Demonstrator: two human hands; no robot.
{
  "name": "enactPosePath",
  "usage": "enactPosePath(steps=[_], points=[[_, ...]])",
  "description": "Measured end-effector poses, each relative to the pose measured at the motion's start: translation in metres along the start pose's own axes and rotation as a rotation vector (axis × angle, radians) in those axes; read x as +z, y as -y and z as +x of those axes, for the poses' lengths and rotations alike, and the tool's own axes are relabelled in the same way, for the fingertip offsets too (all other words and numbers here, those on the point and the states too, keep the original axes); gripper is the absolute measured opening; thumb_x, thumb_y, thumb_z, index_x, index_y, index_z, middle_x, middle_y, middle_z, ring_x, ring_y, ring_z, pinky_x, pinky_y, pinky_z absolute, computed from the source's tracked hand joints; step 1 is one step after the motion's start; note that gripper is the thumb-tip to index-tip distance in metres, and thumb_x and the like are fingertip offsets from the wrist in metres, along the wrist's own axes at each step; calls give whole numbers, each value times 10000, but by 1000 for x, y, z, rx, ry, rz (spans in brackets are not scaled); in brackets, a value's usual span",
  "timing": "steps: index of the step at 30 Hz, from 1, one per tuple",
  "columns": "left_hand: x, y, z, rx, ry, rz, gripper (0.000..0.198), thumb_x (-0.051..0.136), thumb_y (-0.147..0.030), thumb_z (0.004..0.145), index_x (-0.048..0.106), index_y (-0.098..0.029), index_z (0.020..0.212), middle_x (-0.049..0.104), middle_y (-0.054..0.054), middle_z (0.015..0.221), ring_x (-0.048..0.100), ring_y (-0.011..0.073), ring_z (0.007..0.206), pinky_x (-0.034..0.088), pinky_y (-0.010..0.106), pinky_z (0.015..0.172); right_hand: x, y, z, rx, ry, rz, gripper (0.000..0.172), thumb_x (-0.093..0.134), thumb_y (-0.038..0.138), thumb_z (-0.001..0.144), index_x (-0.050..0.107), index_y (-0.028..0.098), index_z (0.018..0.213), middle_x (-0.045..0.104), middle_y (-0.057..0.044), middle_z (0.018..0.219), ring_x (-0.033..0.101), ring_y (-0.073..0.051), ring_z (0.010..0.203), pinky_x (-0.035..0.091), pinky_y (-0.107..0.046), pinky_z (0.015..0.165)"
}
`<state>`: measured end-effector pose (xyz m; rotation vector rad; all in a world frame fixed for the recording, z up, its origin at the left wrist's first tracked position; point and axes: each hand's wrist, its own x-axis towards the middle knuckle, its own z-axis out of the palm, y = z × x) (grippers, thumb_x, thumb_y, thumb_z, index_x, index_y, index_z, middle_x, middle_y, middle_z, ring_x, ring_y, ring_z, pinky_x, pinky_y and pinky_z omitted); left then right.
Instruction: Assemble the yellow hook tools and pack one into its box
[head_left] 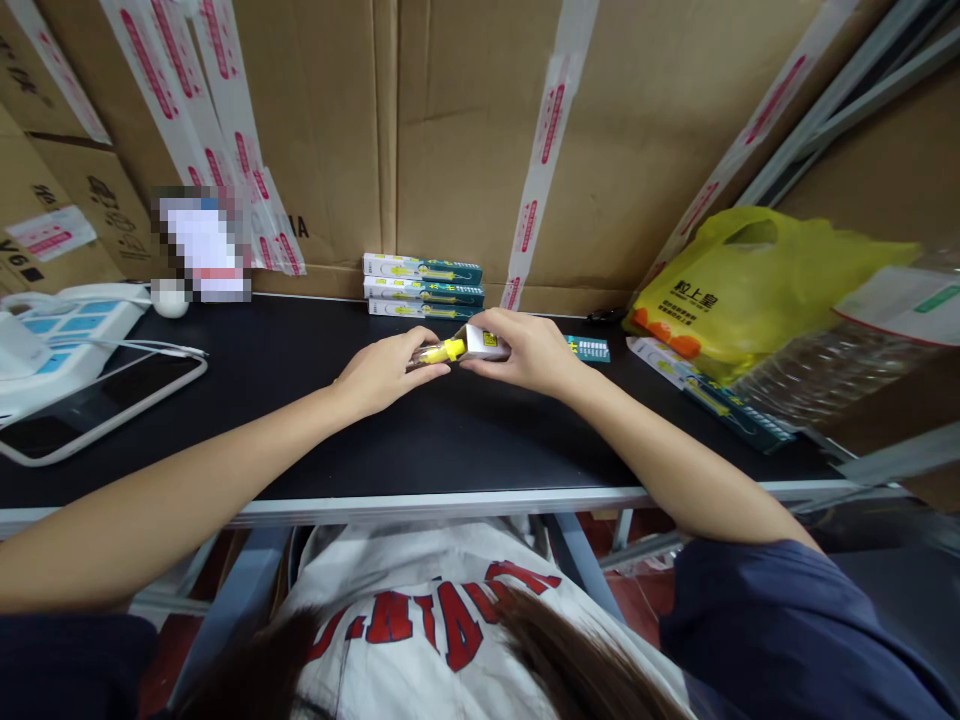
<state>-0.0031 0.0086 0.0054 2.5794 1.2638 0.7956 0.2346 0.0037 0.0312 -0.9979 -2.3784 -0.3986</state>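
Observation:
Over the middle of the black table, my left hand [391, 368] pinches a yellow-tipped tool [444, 352] in a clear wrapper. The tool's yellow end lies at the mouth of a small narrow box [486, 342]. My right hand [529, 352] is closed around that box, and its fingers hide much of it. Behind my hands, three similar white and green boxes [424, 290] are stacked against the cardboard. Another green box [589, 348] shows in part beyond my right hand.
A phone [101, 405] and a white-blue power strip [82, 335] lie at the left. At the right are a yellow bag [742, 285], plastic bottles [825, 365] and another box [709, 392]. Cardboard [465, 130] rises behind the table [450, 450].

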Motion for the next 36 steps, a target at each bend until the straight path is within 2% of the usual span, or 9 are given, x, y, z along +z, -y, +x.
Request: enactPosePath(steps=[4,7,11,16,21,25,30,33,36], points=[[0,-4,-3,-32,20,127,466,504,-550,910,537,-223,1240,699,54,1079,669,244,935,437,293,692,2,4,-1,-105,25,-166,400,542,527,912,626,202,1130,677,-73,940,611,-200,816,330,-279,620],[-1,-10,-5,8,-15,241,488,510,-511,914,516,-210,1298,662,72,1195,665,249,980,455,292,697,4,6,-3,-145,60,-225,426,489,532,940,619,198,1170,672,-87,940,604,-210,827,334,-293,629],[-4,-19,-9,82,-61,400,558,506,-437,907,463,-177,1398,599,109,1244,655,255,974,474,298,691,6,10,-3,-138,102,-228,441,514,526,929,604,194,1206,676,-89,959,606,-218,844,336,-295,630],[0,-25,-11,172,-50,481,588,452,-303,933,347,-148,1490,556,142,1213,615,267,1039,492,308,760,6,14,-3,-96,151,-209,426,550,518,912,616,177,1159,684,-92,964,618,-220,844,322,-286,608],[2,-22,-9,231,-59,455,632,455,-256,950,235,-172,1536,566,123,1140,608,254,1038,507,308,797,6,13,-3,-84,148,-170,441,564,531,902,602,169,1151,691,-99,1005,635,-226,857,332,-282,613],[1,-15,-7,296,-76,319,690,505,-261,927,199,-202,1542,564,106,1128,603,257,1062,524,340,845,6,14,-3,-77,155,-169,430,574,528,899,596,172,1140,695,-96,1000,645,-229,854,333,-280,605],[3,-11,-8,343,-92,134,836,545,-136,826,156,-276,1553,485,105,1309,598,232,1124,542,315,868,7,17,-3,-66,181,-165,431,566,500,911,584,157,1172,711,-114,1035,666,-246,873,356,-282,605],[5,-14,-9,355,-84,90,816,525,-107,835,178,-301,1548,405,110,1428,574,233,1192,546,323,899,9,18,-6,-98,194,-166,469,538,455,934,526,144,1285,702,-132,1116,674,-254,905,381,-286,619],[5,-17,-9,376,-65,87,754,516,-110,863,238,-323,1530,358,98,1494,516,249,1285,537,354,946,10,18,-7,-154,237,-170,430,496,391,960,502,164,1326,680,-134,1184,671,-243,930,389,-280,631]])
